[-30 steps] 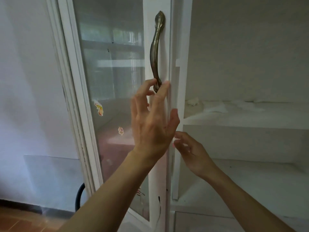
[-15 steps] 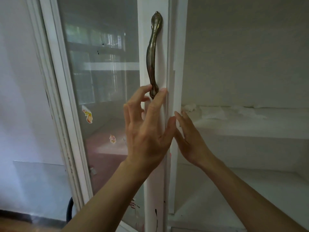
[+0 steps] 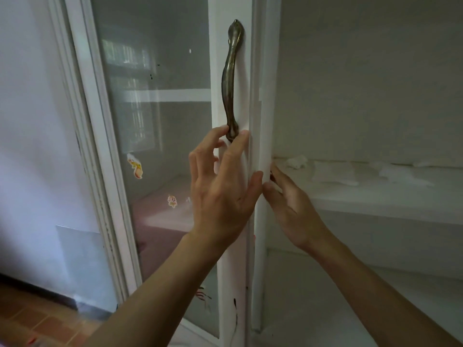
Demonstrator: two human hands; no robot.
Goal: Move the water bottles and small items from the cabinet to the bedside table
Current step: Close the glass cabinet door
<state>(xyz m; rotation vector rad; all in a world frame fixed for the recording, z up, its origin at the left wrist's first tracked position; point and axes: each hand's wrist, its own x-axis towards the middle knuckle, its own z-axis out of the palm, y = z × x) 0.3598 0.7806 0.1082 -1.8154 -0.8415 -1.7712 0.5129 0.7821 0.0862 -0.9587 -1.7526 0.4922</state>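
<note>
We find both hands at the cabinet door [image 3: 160,146]: left hand [image 3: 220,194] spread, fingertips at the handle [image 3: 231,81] base; right hand [image 3: 290,209] straight-fingered on the door edge, grasping nothing. 0 bottles visible. We advise holding the handle firmly and swinging smoothly.

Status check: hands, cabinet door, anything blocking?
Left hand open, fingertips by the door handle. Right hand open on the door edge. No bottles visible, only white scraps on the shelf.
</note>
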